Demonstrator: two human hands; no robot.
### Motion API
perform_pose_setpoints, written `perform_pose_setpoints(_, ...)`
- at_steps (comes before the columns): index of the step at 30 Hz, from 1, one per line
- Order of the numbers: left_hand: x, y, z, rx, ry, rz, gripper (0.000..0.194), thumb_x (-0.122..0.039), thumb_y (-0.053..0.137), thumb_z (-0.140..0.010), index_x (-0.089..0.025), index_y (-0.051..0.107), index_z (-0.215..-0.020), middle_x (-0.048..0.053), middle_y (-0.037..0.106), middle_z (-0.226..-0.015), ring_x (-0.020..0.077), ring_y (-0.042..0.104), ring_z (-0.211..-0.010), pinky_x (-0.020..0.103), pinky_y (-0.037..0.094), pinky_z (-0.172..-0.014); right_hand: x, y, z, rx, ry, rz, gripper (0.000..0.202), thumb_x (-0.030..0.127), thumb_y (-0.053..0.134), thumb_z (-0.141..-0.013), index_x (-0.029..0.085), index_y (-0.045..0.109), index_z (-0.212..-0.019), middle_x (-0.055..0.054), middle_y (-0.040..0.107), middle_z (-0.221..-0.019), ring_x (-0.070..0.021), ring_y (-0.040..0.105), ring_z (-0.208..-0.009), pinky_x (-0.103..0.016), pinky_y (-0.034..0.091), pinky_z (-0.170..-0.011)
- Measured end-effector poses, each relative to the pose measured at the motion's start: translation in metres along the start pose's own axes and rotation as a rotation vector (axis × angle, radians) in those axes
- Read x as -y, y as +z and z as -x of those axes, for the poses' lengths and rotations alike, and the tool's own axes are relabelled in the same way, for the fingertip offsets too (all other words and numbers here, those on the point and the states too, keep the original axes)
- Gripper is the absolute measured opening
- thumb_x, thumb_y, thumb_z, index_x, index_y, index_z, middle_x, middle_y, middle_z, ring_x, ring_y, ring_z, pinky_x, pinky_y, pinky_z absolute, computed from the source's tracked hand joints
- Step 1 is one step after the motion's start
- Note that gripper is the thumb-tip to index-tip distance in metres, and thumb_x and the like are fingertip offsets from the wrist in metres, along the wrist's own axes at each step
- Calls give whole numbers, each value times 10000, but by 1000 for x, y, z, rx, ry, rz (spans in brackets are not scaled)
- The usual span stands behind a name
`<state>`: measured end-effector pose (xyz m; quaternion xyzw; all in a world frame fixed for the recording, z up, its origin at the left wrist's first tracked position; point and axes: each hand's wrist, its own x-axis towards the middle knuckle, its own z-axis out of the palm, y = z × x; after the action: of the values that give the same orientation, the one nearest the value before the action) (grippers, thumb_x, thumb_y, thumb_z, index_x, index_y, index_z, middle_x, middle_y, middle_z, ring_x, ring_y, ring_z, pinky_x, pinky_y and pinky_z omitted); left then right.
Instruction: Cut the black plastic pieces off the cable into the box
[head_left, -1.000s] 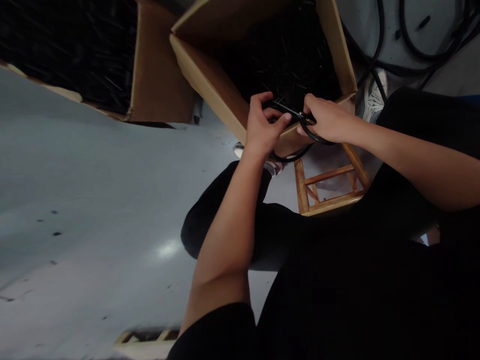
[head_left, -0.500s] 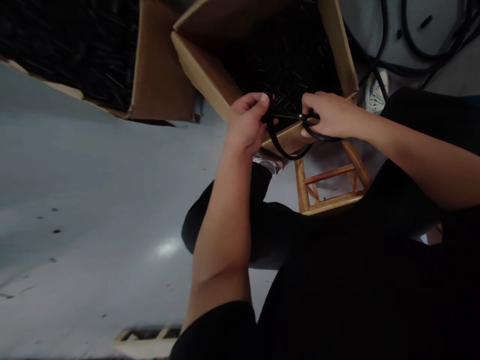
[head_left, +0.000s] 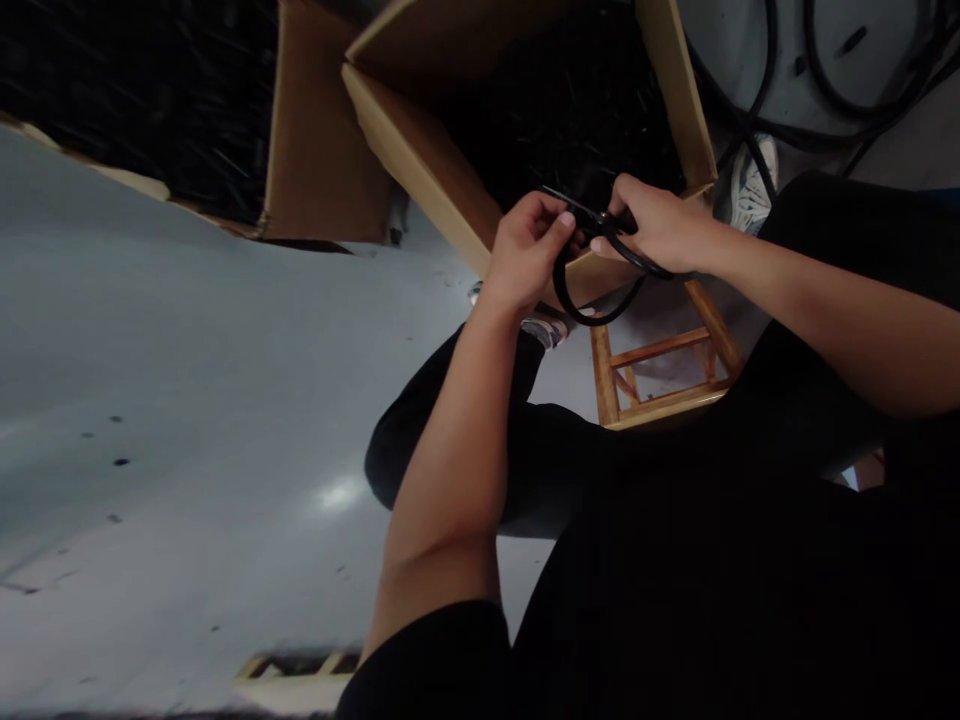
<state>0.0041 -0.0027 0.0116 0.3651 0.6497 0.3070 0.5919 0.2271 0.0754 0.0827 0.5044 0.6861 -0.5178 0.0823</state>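
Note:
My left hand (head_left: 529, 250) is closed, thumb against fingers, on a black cord (head_left: 585, 318). From those fingers the cord curves down in a loop and rises again below my right hand. My right hand (head_left: 656, 230) is wrapped round the black handles of a pair of scissors (head_left: 604, 220). Their blades point left, across the fingertips of my left hand. Both hands are over the near edge of an open cardboard box (head_left: 420, 140), which holds many short black pieces (head_left: 570, 110). The cord's end in my left fingers is hard to make out.
A second cardboard box (head_left: 330, 130) of black pieces stands at the left. A wooden stool (head_left: 660, 350) is below my hands. Thick black hoses (head_left: 817, 130) lie coiled on the floor at the upper right, near a shoe (head_left: 752, 185). Small dark scraps dot the floor (head_left: 225, 400).
My left hand has moved right, closer to my right hand, bringing the cord along. The scissors have tilted, so their blades now point up and left past my left fingertips.

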Motion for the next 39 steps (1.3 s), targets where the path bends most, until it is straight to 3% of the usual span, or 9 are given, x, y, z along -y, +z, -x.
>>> perform_pose_setpoints(3, 2, 1, 0, 23, 7, -14, 218, -431, 731, -1126, -250, 658, -1028, 36, 707, -877, 208, 752, -791, 346, 668, -801, 4, 1, 2, 0, -13, -10, 416, 568, 851, -989, 268, 726, -1249, -75, 823, -1166, -324, 761, -1117, -444, 589, -976)
perform_pose_setpoints(8, 3, -6, -6, -57, -10, -63, 185, -353, 714, -1121, -242, 642, -992, 24, 692, -853, 178, 685, -733, 316, 634, -774, 9, -1, 4, -9, -10, 4, 348, 528, 876, -975, 268, 735, -1159, -84, 823, -1161, -322, 769, -1101, -436, 583, -966)
perform_pose_setpoints(13, 2, -5, -5, -46, 12, -98, 240, -350, 875, -1006, -247, 658, -999, 35, 753, -912, 212, 750, -876, 328, 668, -844, 2, -1, 0, 8, 0, 7, 382, 567, 857, -998, 277, 736, -1215, -77, 828, -1148, -335, 765, -1138, -438, 587, -975)
perform_pose_setpoints(20, 2, -24, -14, -93, -59, 46, 309, -515, 822, -1068, -274, 645, -989, 68, 779, -1064, 263, 805, -1095, 368, 750, -884, 3, -4, -1, 67, -39, 118, 343, 426, 918, -952, 239, 757, -1189, -78, 809, -1162, -328, 758, -1134, -435, 569, -987)
perform_pose_setpoints(25, -2, -16, -8, -16, -109, 120, 208, -442, 809, -1077, -268, 696, -1082, 84, 791, -1157, 264, 812, -1119, 377, 750, -900, 8, -1, 2, 76, -84, 147, 282, 347, 882, -964, 229, 760, -1189, -91, 811, -1180, -338, 773, -1112, -436, 576, -966)
perform_pose_setpoints(28, 0, -11, -6, -53, -117, 88, 234, -474, 782, -1108, -266, 682, -1147, 94, 800, -1197, 259, 824, -1128, 368, 733, -899, 5, 1, 2, 15, -53, 102, 301, 426, 868, -975, 260, 749, -1196, -78, 821, -1138, -350, 772, -1110, -447, 598, -967)
perform_pose_setpoints(33, 0, -4, -3, -24, -97, 77, 267, -367, 864, -1053, -257, 621, -1065, 65, 819, -1010, 207, 808, -889, 319, 686, -828, 4, 2, 0, 5, -3, 55, 325, 443, 846, -999, 233, 742, -1223, -102, 812, -1134, -330, 767, -1076, -435, 585, -950)
perform_pose_setpoints(39, -8, 1, 4, 98, -7, 99, 312, -436, 872, -1067, -229, 658, -973, 42, 775, -858, 165, 712, -726, 271, 618, -735, 3, 5, 2, -13, -33, 44, 350, 388, 855, -975, 210, 723, -1246, -95, 795, -1119, -295, 747, -1037, -393, 561, -925)
